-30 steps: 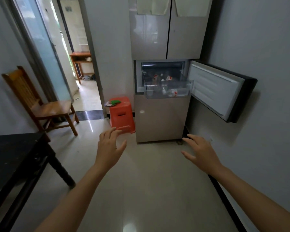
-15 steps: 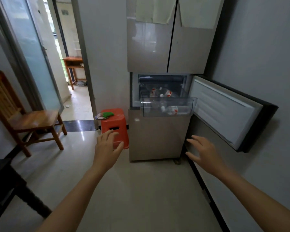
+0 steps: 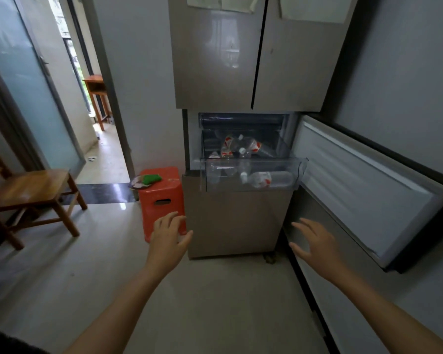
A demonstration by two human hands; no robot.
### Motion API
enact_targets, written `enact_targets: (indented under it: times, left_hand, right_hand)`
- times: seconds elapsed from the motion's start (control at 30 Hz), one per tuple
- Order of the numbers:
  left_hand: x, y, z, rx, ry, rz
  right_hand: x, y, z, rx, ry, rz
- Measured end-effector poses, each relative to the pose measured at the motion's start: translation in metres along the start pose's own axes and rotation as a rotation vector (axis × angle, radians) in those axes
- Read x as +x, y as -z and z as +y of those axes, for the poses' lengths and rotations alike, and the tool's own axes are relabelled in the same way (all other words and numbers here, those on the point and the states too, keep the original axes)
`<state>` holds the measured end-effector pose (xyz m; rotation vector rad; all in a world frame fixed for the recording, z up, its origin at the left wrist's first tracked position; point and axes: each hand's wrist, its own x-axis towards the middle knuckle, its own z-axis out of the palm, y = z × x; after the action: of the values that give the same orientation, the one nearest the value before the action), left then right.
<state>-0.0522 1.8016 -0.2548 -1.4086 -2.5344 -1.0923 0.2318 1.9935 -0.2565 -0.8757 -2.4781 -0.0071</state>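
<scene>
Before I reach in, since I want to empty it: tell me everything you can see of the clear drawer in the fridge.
The clear drawer is a see-through plastic bin with rounded front corners, pulled out level from the middle compartment of the fridge, whose door stands open to the right. Plastic bottles with red-and-white labels lie on their sides in it. Neither the left hand nor the right hand touches it.
</scene>
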Motion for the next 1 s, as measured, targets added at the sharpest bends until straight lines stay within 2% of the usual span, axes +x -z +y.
enact_targets:
  times: [0.23, 0.4, 0.5, 0.73, 1.0]
  left_hand:
    - [0.092, -0.062, 0.038, 0.016, 0.013, 0.035]
    - [0.135, -0.096, 0.058, 0.018, 0.04, 0.025]
    - [0.142, -0.112, 0.057, 0.067, 0.087, -0.023]
    - [0.174, -0.139, 0.033, 0.13, 0.174, -0.041]
    - [0.259, -0.167, 0.012, 0.096, 0.104, -0.03]
  right_hand:
    - [0.09, -0.029, 0.081, 0.08, -0.03, -0.071]
    - [0.15, -0.041, 0.116, 0.126, 0.026, -0.135]
    - [0.169, -0.056, 0.126, 0.144, -0.012, -0.189]
    - [0.214, -0.094, 0.146, 0.195, 0.033, -0.252]
    - [0.283, -0.128, 0.158, 0.206, 0.026, -0.29]
